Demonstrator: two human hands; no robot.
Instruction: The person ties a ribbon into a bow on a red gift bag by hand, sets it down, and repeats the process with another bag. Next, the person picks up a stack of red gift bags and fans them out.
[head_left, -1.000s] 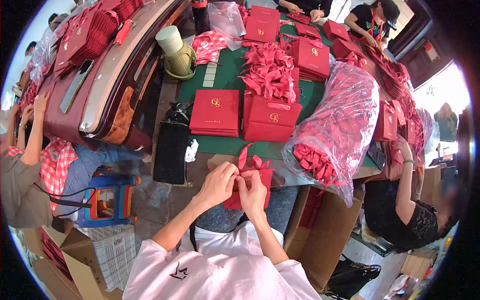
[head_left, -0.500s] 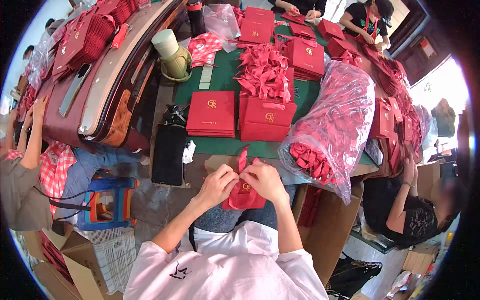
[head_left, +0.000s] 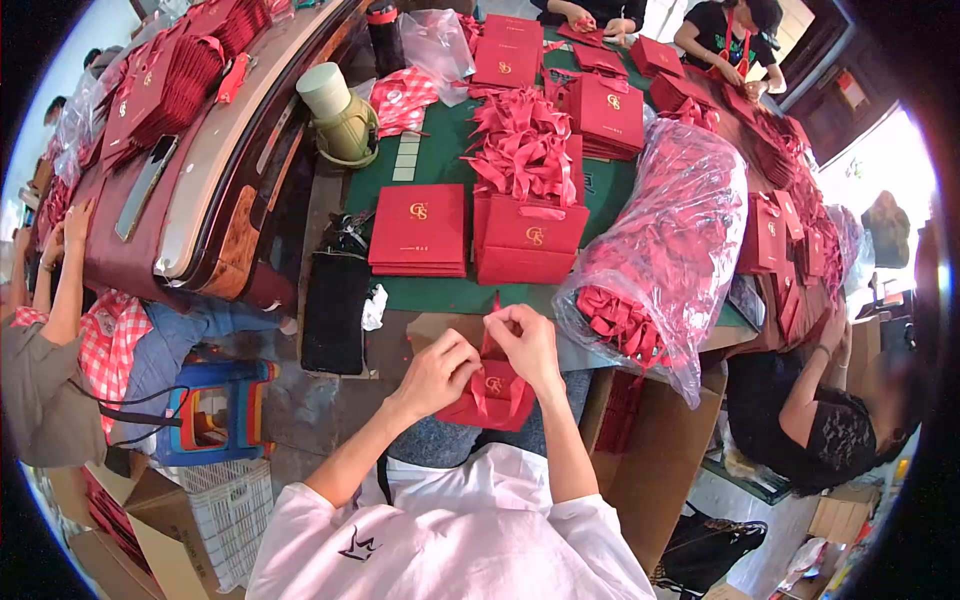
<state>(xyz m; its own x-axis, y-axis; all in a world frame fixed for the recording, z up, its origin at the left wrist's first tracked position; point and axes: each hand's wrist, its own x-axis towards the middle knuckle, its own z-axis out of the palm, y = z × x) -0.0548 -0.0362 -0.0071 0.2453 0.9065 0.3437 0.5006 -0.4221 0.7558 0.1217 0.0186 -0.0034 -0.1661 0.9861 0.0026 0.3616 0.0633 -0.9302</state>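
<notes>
So this person's left hand (head_left: 526, 345) is pinching a red ribbon (head_left: 495, 345) above a small red gift bag (head_left: 487, 398), which is sitting over their lap at the table (head_left: 425, 292) edge. The right hand (head_left: 438, 372) is curling beside the bag; can't tell if it's gripping anything.

1. The single head view looks from the wearer's head, forward and steeply down, through a wide, round fisheye.
2. Nearest, at 6 o'clock, lies the wearer's white T-shirt (head_left: 450, 530); above it, closer to centre, is a red gift bag (head_left: 490, 408).
3. The green tabletop (head_left: 420, 292) spreads toward 12 o'clock at middle range.
4. Farther off, a co-worker (head_left: 715, 42) appears between 1 and 2 o'clock; a plastic stool (head_left: 222, 385) sits near 8.
</notes>
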